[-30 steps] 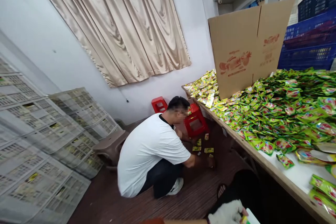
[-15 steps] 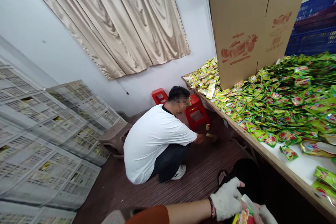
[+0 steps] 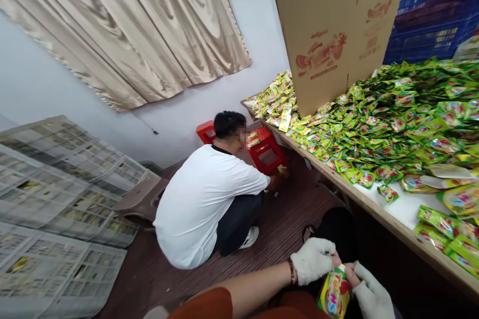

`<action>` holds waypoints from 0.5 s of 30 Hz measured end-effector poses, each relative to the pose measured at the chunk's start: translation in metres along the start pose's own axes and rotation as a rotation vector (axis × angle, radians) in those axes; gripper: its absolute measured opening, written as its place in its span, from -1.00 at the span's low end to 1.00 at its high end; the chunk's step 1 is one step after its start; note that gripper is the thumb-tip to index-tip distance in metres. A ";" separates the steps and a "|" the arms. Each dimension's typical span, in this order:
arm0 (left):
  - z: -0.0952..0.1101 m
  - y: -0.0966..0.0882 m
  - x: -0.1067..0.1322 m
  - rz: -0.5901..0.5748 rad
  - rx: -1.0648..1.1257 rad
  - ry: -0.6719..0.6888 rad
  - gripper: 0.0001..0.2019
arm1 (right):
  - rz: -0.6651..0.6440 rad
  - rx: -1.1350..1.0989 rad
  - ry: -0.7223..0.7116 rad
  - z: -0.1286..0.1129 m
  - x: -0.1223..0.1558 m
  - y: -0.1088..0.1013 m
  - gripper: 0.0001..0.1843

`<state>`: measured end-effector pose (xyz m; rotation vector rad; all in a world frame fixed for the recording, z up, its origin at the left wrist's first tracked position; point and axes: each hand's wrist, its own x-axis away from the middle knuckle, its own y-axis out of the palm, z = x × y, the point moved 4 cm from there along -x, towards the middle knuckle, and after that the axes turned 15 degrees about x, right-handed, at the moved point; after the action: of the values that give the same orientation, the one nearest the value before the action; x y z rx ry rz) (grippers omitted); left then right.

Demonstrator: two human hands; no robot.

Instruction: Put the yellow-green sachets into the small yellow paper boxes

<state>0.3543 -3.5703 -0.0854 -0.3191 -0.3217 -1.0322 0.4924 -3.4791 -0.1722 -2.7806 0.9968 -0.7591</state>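
Observation:
A green and yellow snack packet (image 3: pixel 334 293) with a red fruit print and bright letters is held low at the bottom of the view. My left hand (image 3: pixel 313 261), in a white fingerless glove with a beaded bracelet at the wrist, pinches its top edge. On the other side my right hand (image 3: pixel 371 290), gloved the same way, grips the upper right corner between thumb and fingers. Both hands are above my lap, left of the table edge. Many similar green packets (image 3: pixel 389 124) are heaped on the table (image 3: pixel 406 208).
A large cardboard box (image 3: pixel 329 35) stands among the packets, with blue crates (image 3: pixel 422 40) behind. A person in a white shirt (image 3: pixel 209 194) squats on the floor beside a red stool (image 3: pixel 267 152). White crates (image 3: pixel 63 194) are stacked at left, near a brown stool (image 3: pixel 136 199).
My hands have come up with the packet, showing more of it. The view has swung right. The squatting person's hand has risen a little from the floor near the red stool.

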 end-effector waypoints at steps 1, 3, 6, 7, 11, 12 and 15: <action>-0.002 0.000 0.001 -0.011 0.001 0.031 -0.85 | -0.026 0.011 -0.019 0.001 0.001 -0.001 -0.37; -0.007 -0.001 0.006 -0.025 -0.031 0.131 -0.77 | -0.057 0.057 -0.101 -0.001 0.006 -0.002 -0.44; -0.017 -0.003 0.019 -0.052 -0.131 0.333 -0.73 | -0.069 0.146 -0.339 -0.012 0.020 -0.003 -0.58; -0.021 -0.003 0.025 -0.061 -0.166 0.397 -0.73 | -0.057 0.179 -0.414 -0.016 0.025 -0.003 -0.61; -0.037 -0.005 0.035 -0.082 -0.250 0.484 -0.69 | -0.033 0.272 -0.488 -0.026 0.032 0.006 -0.64; -0.041 -0.006 0.033 -0.081 -0.243 0.456 -0.69 | -0.051 0.246 -0.450 -0.026 0.030 0.010 -0.67; -0.047 -0.012 0.020 -0.014 -0.160 0.320 -0.67 | -0.110 0.018 -0.283 -0.020 0.022 0.020 -0.73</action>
<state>0.3588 -3.6104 -0.1187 -0.2901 0.0473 -1.1067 0.4854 -3.5068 -0.1507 -2.8394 0.7873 -0.3663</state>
